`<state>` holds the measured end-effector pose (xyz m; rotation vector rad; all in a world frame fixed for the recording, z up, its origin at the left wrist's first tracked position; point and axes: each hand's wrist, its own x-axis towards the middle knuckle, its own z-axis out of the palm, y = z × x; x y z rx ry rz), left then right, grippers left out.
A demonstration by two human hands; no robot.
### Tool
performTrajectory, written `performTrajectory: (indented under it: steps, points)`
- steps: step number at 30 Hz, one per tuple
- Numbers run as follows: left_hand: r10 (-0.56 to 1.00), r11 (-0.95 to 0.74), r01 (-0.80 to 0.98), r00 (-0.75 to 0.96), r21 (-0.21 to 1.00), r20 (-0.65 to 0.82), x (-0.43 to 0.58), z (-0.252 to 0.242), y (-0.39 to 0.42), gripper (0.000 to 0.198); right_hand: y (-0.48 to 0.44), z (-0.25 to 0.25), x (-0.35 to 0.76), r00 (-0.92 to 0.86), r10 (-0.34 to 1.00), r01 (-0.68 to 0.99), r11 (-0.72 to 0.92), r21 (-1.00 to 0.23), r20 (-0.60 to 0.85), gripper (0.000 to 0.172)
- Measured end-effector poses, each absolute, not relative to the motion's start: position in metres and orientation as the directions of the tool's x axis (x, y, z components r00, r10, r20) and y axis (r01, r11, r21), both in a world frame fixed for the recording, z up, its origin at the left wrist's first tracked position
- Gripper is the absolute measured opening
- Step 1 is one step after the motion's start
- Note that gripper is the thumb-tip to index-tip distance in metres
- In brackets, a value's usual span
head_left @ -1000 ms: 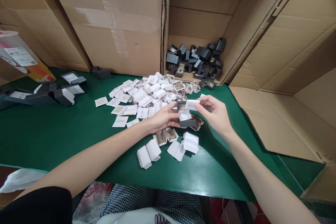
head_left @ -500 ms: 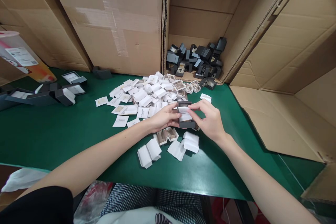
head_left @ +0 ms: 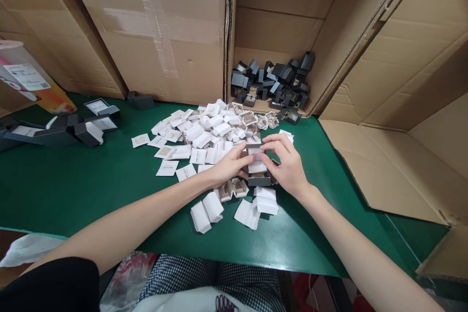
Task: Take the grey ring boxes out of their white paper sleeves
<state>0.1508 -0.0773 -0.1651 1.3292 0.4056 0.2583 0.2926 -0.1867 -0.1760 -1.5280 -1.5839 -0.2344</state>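
- Closest of all is a checked cloth (head_left: 204, 278) at the bottom edge, with a black sleeve (head_left: 54, 285) on the left arm.
- A green table (head_left: 73, 190) sits in front of the person.
- Some folded white pads (head_left: 206, 210) lie loose on the table, just in front of the hands. A few tan holders (head_left: 233, 188) lie right behind them.
- The small dark box (head_left: 260, 179) rests on the table in the middle, between the two hands.
- The left hand (head_left: 228, 166) wraps its fingers around the left side of the box and grips it.
- The right hand (head_left: 288, 168) curls over the open top of the box. Its fingers (head_left: 270, 142) pinch a white card (head_left: 257, 165) that sits in the box.
- Behind the hands is a big pile of white cards (head_left: 199, 131), spread out to the left.
- Far off to the left lie some long dark boxes (head_left: 73, 129), well apart from the hands.
- At the back, a heap of dark boxes (head_left: 272, 83) sits inside an open cardboard carton (head_left: 278, 29).
- More cardboard (head_left: 153, 24) stands up behind the table.
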Motion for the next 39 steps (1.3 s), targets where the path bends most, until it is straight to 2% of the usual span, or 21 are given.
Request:
performTrajectory:
  steps: [4,7,12,14,17,20,23,26,28,31,39]
  points:
    - [0.435,0.163,0.071,0.890,0.984,-0.136,0.150,-0.164,-0.079,0.031,-0.186,-0.176,0.289,0.195,0.730,0.837,0.224,-0.499,0.655,0.009]
    - [0.450,0.084,0.046,0.889,0.995,-0.079,0.150,-0.165,-0.081,0.023,-0.187,-0.173,0.287,0.217,0.755,0.799,0.227,-0.557,0.618,0.013]
    - [0.513,-0.099,-0.030,0.855,0.995,0.077,0.149,-0.166,-0.080,0.016,-0.189,-0.168,0.287,0.287,0.835,0.586,0.234,-0.776,0.469,0.030]
    - [0.569,-0.106,-0.063,0.815,0.992,0.112,0.149,-0.165,-0.076,0.014,-0.189,-0.167,0.291,0.325,0.831,0.513,0.245,-0.823,0.451,0.030]
    - [0.679,-0.054,-0.109,0.725,0.993,0.116,0.148,-0.161,-0.067,0.017,-0.188,-0.167,0.303,0.435,0.773,0.505,0.216,-0.836,0.462,0.022]
    - [0.724,0.032,-0.162,0.684,0.986,0.089,0.147,-0.156,-0.060,0.028,-0.188,-0.170,0.318,0.540,0.686,0.589,0.106,-0.801,0.487,0.019]
    - [0.735,0.054,-0.189,0.672,0.981,0.089,0.146,-0.153,-0.058,0.036,-0.188,-0.177,0.335,0.527,0.678,0.744,-0.076,-0.664,0.512,0.020]
    - [0.735,0.048,-0.188,0.672,0.981,0.093,0.146,-0.154,-0.058,0.038,-0.188,-0.189,0.350,0.506,0.715,0.838,-0.275,-0.472,0.482,0.030]
    - [0.725,0.054,-0.178,0.684,0.983,0.084,0.146,-0.156,-0.059,0.039,-0.188,-0.198,0.359,0.520,0.729,0.842,-0.348,-0.412,0.446,0.041]
    - [0.714,0.033,-0.158,0.695,0.987,0.088,0.146,-0.157,-0.059,0.038,-0.186,-0.207,0.368,0.510,0.760,0.847,-0.361,-0.391,0.404,0.046]
    - [0.724,0.003,-0.129,0.684,0.992,0.087,0.146,-0.160,-0.057,0.040,-0.186,-0.205,0.372,0.468,0.773,0.872,-0.326,-0.365,0.428,0.019]
